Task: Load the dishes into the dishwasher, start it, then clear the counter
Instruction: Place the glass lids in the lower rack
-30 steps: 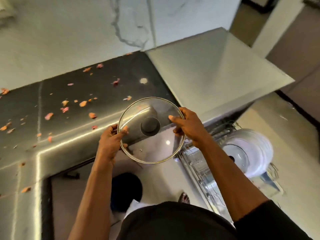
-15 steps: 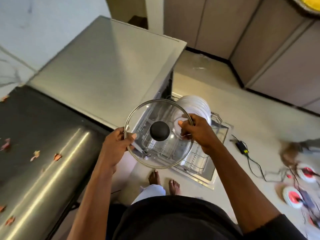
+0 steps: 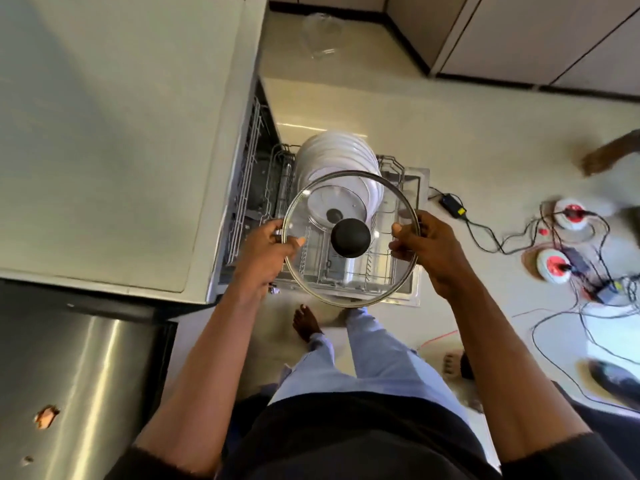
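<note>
I hold a round glass lid (image 3: 377,268) with a metal rim and a black knob level in front of me. My left hand (image 3: 266,247) grips its left rim and my right hand (image 3: 426,247) grips its right rim. The lid hangs directly above the pulled-out lower rack (image 3: 391,168) of the open dishwasher. A row of white plates (image 3: 336,157) stands upright at the far end of the rack, with a smaller glass lid (image 3: 336,202) leaning against them. The near part of the rack shows bare wires through the glass.
The dishwasher's beige top (image 3: 114,133) is at left, with a steel counter (image 3: 69,375) carrying orange scraps nearer me. Cables, a black adapter (image 3: 452,204) and two red-and-white reels (image 3: 554,265) lie on the floor at right. Cabinet fronts (image 3: 519,32) line the far wall.
I have turned right, away from the scrap-strewn counter, carrying the lid in both hands until it hangs over the open dishwasher rack.
</note>
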